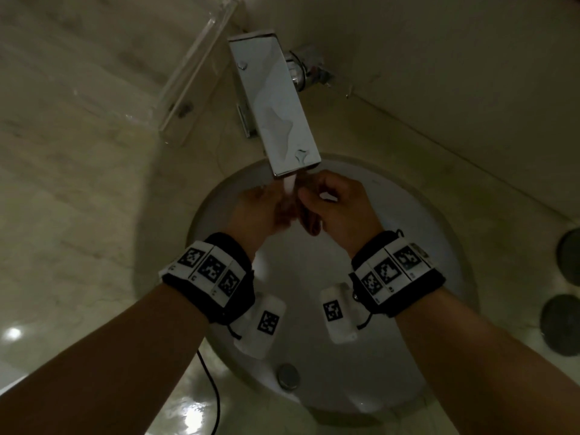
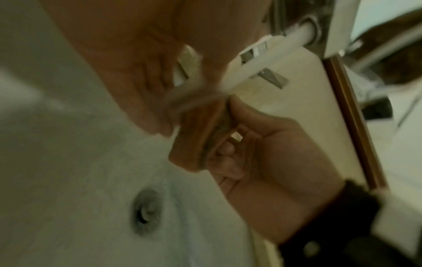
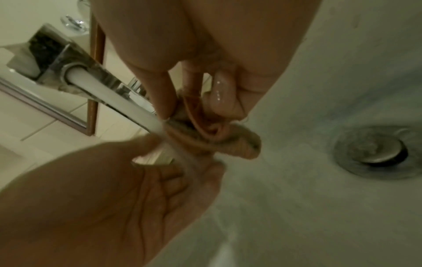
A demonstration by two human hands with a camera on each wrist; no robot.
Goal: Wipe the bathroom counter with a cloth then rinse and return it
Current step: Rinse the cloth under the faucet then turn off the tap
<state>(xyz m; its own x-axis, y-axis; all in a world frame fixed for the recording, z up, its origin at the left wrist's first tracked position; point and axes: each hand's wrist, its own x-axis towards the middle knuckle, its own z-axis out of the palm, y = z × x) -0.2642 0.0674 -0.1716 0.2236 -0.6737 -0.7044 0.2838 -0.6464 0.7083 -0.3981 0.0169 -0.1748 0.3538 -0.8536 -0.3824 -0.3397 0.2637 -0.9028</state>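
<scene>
Both hands meet under the running water stream (image 1: 289, 185) of the square chrome faucet (image 1: 276, 102), above the white sink basin (image 1: 414, 246). A small, folded, orange-brown cloth (image 3: 228, 140) sits between them, soaked by the stream. My right hand (image 1: 309, 200) pinches the cloth (image 2: 194, 140) with curled fingers and thumb. My left hand (image 1: 277, 210) holds the other end, thumb on top and fingers underneath, palm up in the right wrist view. In the head view the hands hide most of the cloth.
The drain stopper (image 1: 287, 375) lies at the near side of the basin. A clear acrylic shelf (image 1: 194, 73) stands left of the faucet on the marble counter (image 1: 78, 183). Two dark round objects (image 1: 561, 321) sit at the right edge. A black cable (image 1: 215, 394) hangs near the front.
</scene>
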